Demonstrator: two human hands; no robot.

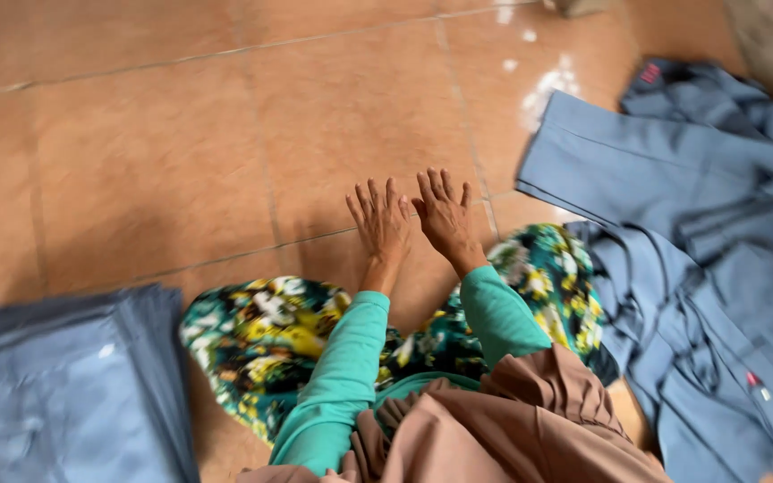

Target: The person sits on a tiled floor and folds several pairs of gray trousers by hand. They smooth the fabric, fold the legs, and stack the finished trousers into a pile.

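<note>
Orange tiled floor [181, 134], white smudges [543, 85] on tiles, floral-patterned skirt [261, 335], brown draped cloth [530, 420]

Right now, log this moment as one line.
left hand: open, flat over tile floor | right hand: open, beside it | folded grey cloth: person's left | loose grey clothes pile: right

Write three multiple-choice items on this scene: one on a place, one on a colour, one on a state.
1. Where does the neatly folded blue-grey cloth stack lie?
A) lower left B) top centre C) under the hands

2. What colour are the person's sleeves?
A) red B) teal green C) white

3. How are the left hand and right hand?
A) clenched on cloth B) open, holding nothing C) hidden

Answers: 1 A, it fills the lower-left corner; 2 B, both sleeves are teal; 3 B, fingers spread over bare orange-brown floor tiles.
</note>
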